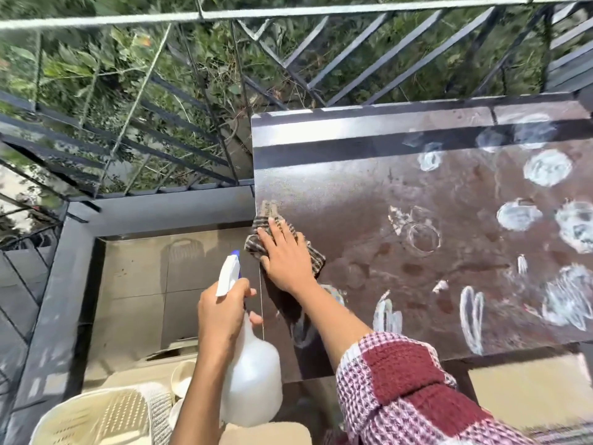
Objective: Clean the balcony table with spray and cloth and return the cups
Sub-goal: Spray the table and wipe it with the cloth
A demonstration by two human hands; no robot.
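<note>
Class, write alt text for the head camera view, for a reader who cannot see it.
A person's right hand presses a striped cloth on the left edge of a dark balcony table dotted with white foam patches. The left hand holds a white spray bottle beside the table, with a metal railing and greenery beyond.

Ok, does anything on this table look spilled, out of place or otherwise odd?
Yes: white foamy blotches and smears dot the right and near parts of the dark table, plus a faint ring mark. They look like unwiped spray, since the right hand presses the cloth only at the left edge.
</note>
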